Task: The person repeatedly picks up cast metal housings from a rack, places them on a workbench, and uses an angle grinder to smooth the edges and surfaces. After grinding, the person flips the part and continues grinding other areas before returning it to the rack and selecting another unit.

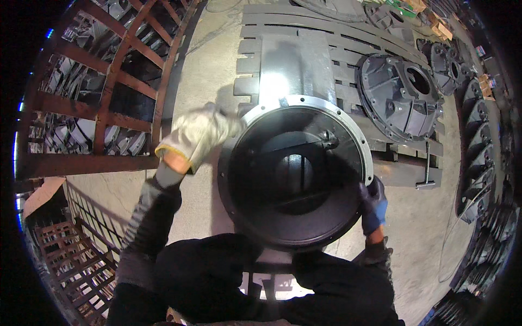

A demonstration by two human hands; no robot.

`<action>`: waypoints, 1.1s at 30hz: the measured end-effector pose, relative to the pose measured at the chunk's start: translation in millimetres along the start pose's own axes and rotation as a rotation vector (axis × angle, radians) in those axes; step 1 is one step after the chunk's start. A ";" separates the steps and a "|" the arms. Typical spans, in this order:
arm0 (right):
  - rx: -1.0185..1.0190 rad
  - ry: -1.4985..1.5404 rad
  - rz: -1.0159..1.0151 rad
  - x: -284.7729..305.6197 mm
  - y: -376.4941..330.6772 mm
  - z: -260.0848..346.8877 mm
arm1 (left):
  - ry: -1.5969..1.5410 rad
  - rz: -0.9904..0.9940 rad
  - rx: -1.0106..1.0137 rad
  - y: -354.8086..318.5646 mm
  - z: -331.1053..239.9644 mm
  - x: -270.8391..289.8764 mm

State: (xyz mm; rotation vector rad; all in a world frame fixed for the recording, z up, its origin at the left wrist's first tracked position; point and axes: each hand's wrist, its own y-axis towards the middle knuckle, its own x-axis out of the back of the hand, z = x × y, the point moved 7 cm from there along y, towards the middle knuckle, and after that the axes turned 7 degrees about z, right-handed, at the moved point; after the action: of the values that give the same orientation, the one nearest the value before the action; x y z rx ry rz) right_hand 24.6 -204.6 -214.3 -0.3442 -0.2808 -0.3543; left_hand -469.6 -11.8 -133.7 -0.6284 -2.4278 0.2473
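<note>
A large round black metal housing (296,174) with a bright machined rim fills the middle of the view, its open bowl facing up. My left hand (198,133), in a pale work glove, grips its upper left rim. My right hand (374,205), in a dark blue glove, holds the lower right rim. The housing is tilted slightly and sits above a grey slatted pallet (283,60). Its inside shows a central hole and a small fitting (329,138) near the top.
Rust-red steel cage racks (103,81) full of grey castings stand at the left. More grey housings (399,95) lie on the pallet at the right, others line the right edge. A T-shaped tool (427,174) lies on the concrete floor (418,228).
</note>
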 end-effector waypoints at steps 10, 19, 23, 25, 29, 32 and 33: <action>0.113 -0.291 0.058 -10.3 -28.8 -45.6 | 0.442 0.297 -0.460 160.1 -77.7 -81.1; 0.603 -0.657 0.207 -9.9 178.3 52.5 | 1.253 0.047 -0.406 70.5 34.7 -68.4; 0.303 -0.592 0.105 3.3 181.1 33.6 | 0.710 0.108 -0.414 18.4 41.6 -90.5; 0.350 -0.716 -0.029 19.1 140.4 12.6 | -0.002 0.199 -0.112 -7.1 50.3 -100.7; 0.179 -0.222 -0.042 40.0 94.4 -45.8 | -0.745 0.223 -0.037 -28.6 29.9 -114.7; 0.159 -0.042 -0.009 36.6 85.0 -51.9 | -0.196 0.149 -0.312 -30.0 12.7 -105.6; 0.171 0.023 -0.012 35.4 84.9 -47.2 | -0.195 0.161 -0.279 -27.1 19.9 -106.0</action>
State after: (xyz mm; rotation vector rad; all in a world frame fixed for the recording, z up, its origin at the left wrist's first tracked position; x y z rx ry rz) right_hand 98.6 -157.7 -269.0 -0.1702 -0.2886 -0.3435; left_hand -417.7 -88.1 -195.7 -0.9655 -2.6251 0.0343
